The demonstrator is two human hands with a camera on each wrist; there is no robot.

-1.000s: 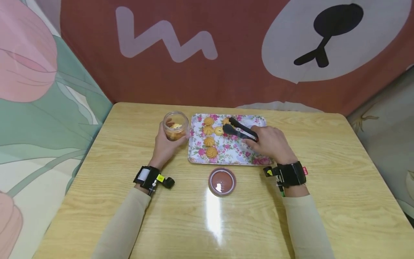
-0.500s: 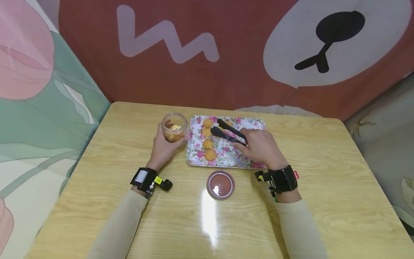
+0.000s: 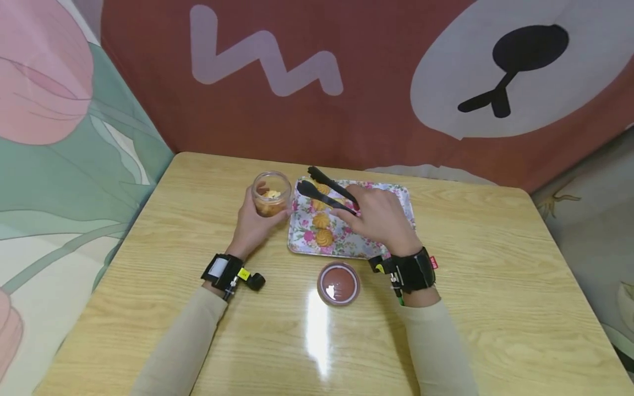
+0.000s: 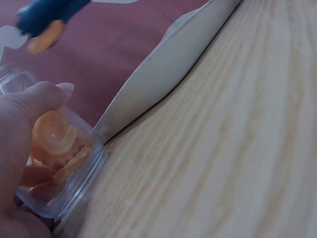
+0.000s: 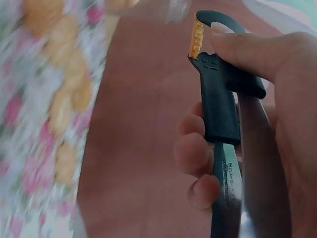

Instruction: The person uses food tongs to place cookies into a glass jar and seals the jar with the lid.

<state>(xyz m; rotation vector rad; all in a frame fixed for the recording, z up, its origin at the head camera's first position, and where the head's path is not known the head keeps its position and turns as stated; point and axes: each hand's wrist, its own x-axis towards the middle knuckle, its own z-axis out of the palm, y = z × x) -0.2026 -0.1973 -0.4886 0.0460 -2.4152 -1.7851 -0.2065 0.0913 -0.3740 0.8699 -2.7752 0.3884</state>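
Note:
My left hand point(image 3: 251, 228) grips a clear jar point(image 3: 271, 193) from its left side, with the thumb in front. Inside the jar are swirled cookies point(image 4: 52, 136). My right hand point(image 3: 380, 217) holds black-tipped metal tongs point(image 5: 218, 99) over the tray's left part, their tips pointing toward the jar. A cookie point(image 5: 197, 39) is pinched between the tips, clear of the tray. Several more cookies point(image 3: 324, 237) lie along the left side of the floral tray point(image 3: 342, 245); the tongs partly cover the far ones.
A round reddish-brown lid point(image 3: 339, 284) lies on the wooden table point(image 3: 277, 341) in front of the tray. Behind the table's far edge hangs a printed red-brown cloth point(image 3: 376, 110). A leaf-patterned cloth point(image 3: 119, 192) borders the left side.
My right hand and the tongs have moved left across the tray toward the jar, and a cookie is now up between the tips. The left hand and jar have stayed put.

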